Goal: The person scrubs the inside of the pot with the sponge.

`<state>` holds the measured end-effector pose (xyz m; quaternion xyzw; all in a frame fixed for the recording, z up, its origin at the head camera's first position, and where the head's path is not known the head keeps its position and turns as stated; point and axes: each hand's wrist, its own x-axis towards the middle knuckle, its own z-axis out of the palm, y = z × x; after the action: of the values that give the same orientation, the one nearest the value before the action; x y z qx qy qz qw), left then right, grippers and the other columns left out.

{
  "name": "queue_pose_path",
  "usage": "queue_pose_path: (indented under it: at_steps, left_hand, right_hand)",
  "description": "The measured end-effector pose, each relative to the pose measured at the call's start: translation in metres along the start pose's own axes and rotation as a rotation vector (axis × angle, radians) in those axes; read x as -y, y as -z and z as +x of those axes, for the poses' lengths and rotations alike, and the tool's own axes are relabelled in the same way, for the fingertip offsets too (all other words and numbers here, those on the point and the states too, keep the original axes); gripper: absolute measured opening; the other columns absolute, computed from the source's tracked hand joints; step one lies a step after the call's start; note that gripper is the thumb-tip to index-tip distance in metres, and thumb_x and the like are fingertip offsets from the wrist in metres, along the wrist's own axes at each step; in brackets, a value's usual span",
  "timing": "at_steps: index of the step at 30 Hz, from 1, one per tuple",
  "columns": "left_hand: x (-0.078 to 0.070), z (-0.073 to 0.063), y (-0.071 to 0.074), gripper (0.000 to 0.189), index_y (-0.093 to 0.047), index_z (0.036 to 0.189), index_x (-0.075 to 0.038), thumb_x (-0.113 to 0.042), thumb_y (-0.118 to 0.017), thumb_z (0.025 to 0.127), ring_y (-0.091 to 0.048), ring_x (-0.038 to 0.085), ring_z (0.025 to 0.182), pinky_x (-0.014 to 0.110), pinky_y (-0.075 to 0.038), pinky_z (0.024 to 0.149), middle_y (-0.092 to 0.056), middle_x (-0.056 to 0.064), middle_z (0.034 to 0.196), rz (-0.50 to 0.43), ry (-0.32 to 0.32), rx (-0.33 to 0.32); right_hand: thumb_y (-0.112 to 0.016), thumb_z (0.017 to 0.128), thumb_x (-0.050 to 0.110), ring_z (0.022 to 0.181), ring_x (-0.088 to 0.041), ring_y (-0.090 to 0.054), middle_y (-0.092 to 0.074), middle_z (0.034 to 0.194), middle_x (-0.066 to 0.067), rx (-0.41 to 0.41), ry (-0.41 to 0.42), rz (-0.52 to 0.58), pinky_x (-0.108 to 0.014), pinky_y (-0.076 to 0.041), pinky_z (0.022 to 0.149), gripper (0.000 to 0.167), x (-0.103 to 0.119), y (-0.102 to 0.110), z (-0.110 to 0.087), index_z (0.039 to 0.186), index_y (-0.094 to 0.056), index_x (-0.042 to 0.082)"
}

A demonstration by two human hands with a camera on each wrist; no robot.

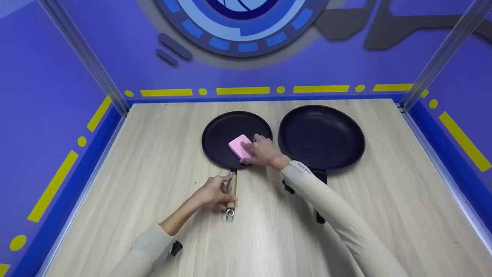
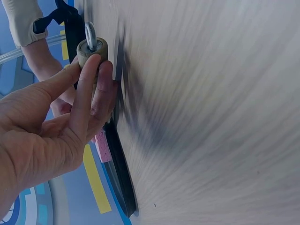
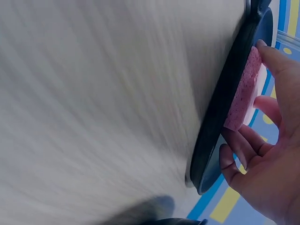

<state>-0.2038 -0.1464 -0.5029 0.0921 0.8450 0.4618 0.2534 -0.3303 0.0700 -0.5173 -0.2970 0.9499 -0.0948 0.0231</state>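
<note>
A shallow black pan (image 1: 217, 136) lies on the wooden table, its wood-coloured handle (image 1: 232, 186) pointing toward me. My left hand (image 1: 212, 191) grips that handle between thumb and fingers; in the left wrist view the handle's end (image 2: 84, 52) with its metal ring (image 2: 90, 35) sticks out past the fingers. On the pan's cooking surface sits a pink sponge (image 1: 239, 144). My right hand (image 1: 265, 152) holds it from the right, thumb at the near end, one finger on top. The right wrist view shows the sponge (image 3: 243, 93) flat against the pan, two fingers curled beside it.
A deeper black frying pan (image 1: 323, 136) stands just right of the first one, its black handle (image 1: 320, 217) partly hidden under my right sleeve (image 1: 338, 215). Blue panels (image 1: 238, 79) with yellow marks enclose the table (image 1: 161, 154) at the back and both sides.
</note>
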Motion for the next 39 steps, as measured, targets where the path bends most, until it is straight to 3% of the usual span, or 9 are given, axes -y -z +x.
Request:
queue_pose_path:
  at_steps: [10, 18, 24, 30, 36, 39]
  left_hand:
    - [0.002, -0.001, -0.003, 0.086, -0.033, 0.157, 0.000, -0.003, -0.081, 0.086, -0.063, 0.011, 0.059, 0.031, -0.064, 0.051, -0.064, 0.011, 0.084, -0.003, 0.019, -0.006]
    - [0.003, -0.003, -0.005, 0.086, -0.034, 0.157, 0.000, -0.002, -0.081, 0.086, -0.063, 0.011, 0.057, 0.032, -0.064, 0.051, -0.065, 0.011, 0.083, -0.013, 0.027, -0.013]
    - [0.002, -0.003, -0.003, 0.087, -0.031, 0.158, 0.001, -0.002, -0.081, 0.086, -0.064, 0.011, 0.057, 0.034, -0.065, 0.053, -0.067, 0.012, 0.082, -0.018, 0.018, 0.001]
    - [0.000, -0.002, 0.001, 0.089, -0.030, 0.158, 0.000, -0.003, -0.082, 0.085, -0.063, 0.012, 0.057, 0.033, -0.064, 0.053, -0.065, 0.011, 0.083, -0.002, 0.016, -0.008]
    - [0.000, 0.000, 0.001, 0.089, -0.032, 0.157, 0.001, -0.004, -0.083, 0.084, -0.062, 0.011, 0.055, 0.031, -0.064, 0.052, -0.065, 0.011, 0.082, 0.004, 0.014, -0.015]
    - [0.001, 0.000, 0.000, 0.087, -0.033, 0.157, 0.000, -0.004, -0.082, 0.085, -0.063, 0.011, 0.056, 0.031, -0.064, 0.053, -0.065, 0.010, 0.084, 0.004, 0.026, -0.006]
  right_hand:
    - [-0.076, 0.090, 0.050, 0.102, -0.037, -0.058, -0.059, 0.104, -0.020, 0.012, 0.046, 0.053, -0.052, -0.057, 0.092, 0.062, 0.009, 0.002, -0.001, 0.143, -0.062, 0.020]
    - [-0.076, 0.091, 0.044, 0.103, -0.038, -0.057, -0.061, 0.105, -0.022, -0.033, 0.117, 0.071, -0.052, -0.055, 0.093, 0.059, 0.023, -0.007, 0.005, 0.142, -0.062, 0.017]
    - [-0.074, 0.094, 0.027, 0.120, -0.040, -0.054, -0.060, 0.131, -0.022, 0.089, 0.152, 0.075, -0.056, -0.053, 0.102, 0.055, 0.028, 0.003, 0.010, 0.147, -0.058, 0.021]
    - [-0.066, 0.093, 0.005, 0.130, -0.040, -0.052, -0.056, 0.143, -0.020, 0.188, 0.190, 0.030, -0.054, -0.048, 0.113, 0.065, 0.015, 0.021, 0.010, 0.153, -0.048, 0.021]
    - [-0.053, 0.094, -0.008, 0.145, -0.041, -0.040, -0.045, 0.155, -0.020, 0.295, 0.096, 0.057, -0.054, -0.035, 0.126, 0.069, 0.001, 0.037, 0.007, 0.158, -0.041, 0.016]
    - [-0.050, 0.093, -0.012, 0.147, -0.041, -0.038, -0.043, 0.157, -0.021, 0.311, 0.093, 0.080, -0.053, -0.034, 0.126, 0.069, -0.006, 0.036, 0.008, 0.157, -0.042, 0.014]
